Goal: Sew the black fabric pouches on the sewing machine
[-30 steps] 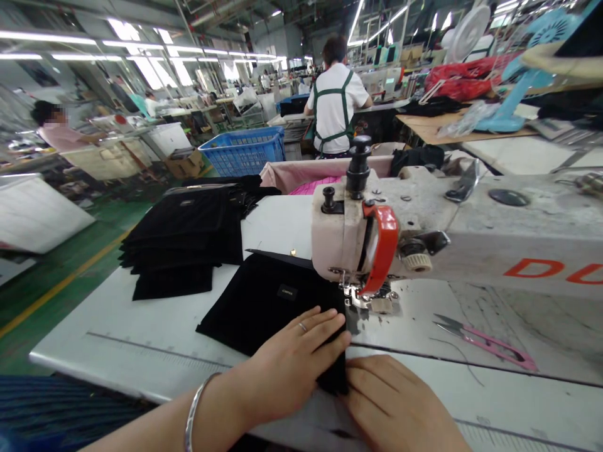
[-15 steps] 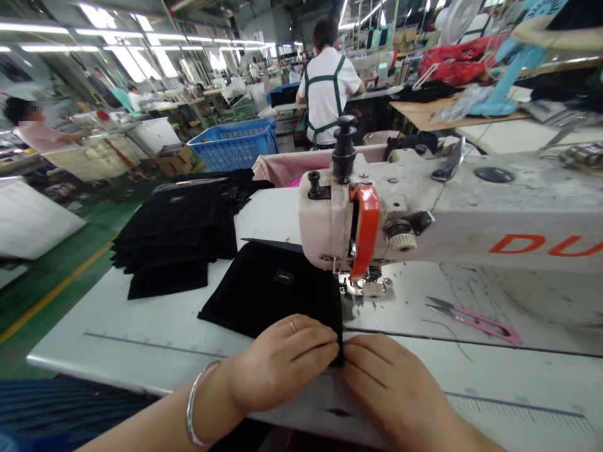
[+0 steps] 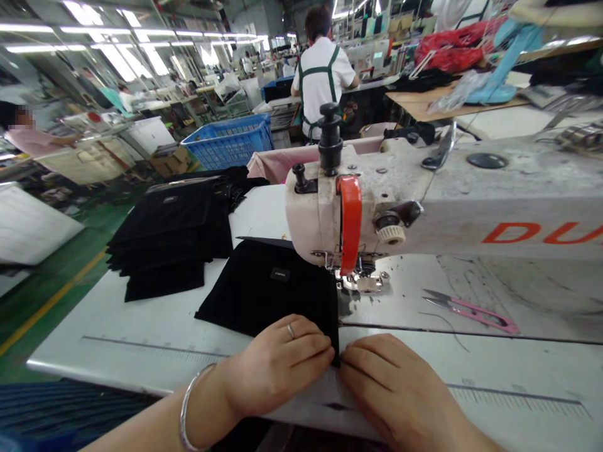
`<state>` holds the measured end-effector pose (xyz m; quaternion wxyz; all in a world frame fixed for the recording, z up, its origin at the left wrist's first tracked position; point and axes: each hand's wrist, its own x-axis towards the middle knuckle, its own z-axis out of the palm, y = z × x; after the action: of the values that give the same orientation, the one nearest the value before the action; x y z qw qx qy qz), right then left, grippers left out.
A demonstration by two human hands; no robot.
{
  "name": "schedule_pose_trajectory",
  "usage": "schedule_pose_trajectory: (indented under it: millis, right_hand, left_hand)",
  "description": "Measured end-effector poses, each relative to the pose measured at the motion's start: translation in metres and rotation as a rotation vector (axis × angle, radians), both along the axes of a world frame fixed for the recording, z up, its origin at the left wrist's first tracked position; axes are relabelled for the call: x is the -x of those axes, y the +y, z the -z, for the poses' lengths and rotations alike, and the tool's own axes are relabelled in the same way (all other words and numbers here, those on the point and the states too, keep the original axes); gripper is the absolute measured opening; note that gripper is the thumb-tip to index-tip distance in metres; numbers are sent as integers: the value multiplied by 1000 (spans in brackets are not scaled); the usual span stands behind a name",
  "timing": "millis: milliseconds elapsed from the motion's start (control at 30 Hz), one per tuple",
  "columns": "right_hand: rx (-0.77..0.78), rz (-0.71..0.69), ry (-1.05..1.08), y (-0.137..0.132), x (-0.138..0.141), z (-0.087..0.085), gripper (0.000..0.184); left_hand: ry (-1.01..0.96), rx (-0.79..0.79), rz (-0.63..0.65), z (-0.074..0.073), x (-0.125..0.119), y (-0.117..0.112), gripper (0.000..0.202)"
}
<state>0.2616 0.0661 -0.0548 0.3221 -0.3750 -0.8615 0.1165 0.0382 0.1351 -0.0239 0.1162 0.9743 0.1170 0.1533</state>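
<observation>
A flat black fabric piece with a small label lies on the sewing table, its right edge beside the presser foot of the sewing machine. My left hand, with a ring and a bracelet, is closed on the near right corner of the fabric. My right hand has its fingers pressed together, their tips at the same corner from the right; its thumb is hidden. To the left is a stack of black fabric pieces, similar to this one.
Pink-handled thread snips and a loose thread lie right of the needle area. Ruler scales mark the table near its front edge. Beyond are a pink-lined bin and a blue basket. Another person works farther back, facing away.
The view has shifted slightly, so the machine appears a little farther left. Both hands stay at the fabric's near right corner, with hardly any movement.
</observation>
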Motion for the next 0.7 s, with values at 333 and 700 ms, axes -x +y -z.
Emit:
schedule_pose_trajectory:
  millis: [333, 700]
  right_hand:
    - [-20, 34, 7, -1, 0, -7, 22]
    - [-53, 18, 30, 2, -3, -4, 22]
  left_hand:
    - [-49, 108, 6, 2, -3, 1, 21]
    - [-16, 71, 38, -1, -5, 6, 18]
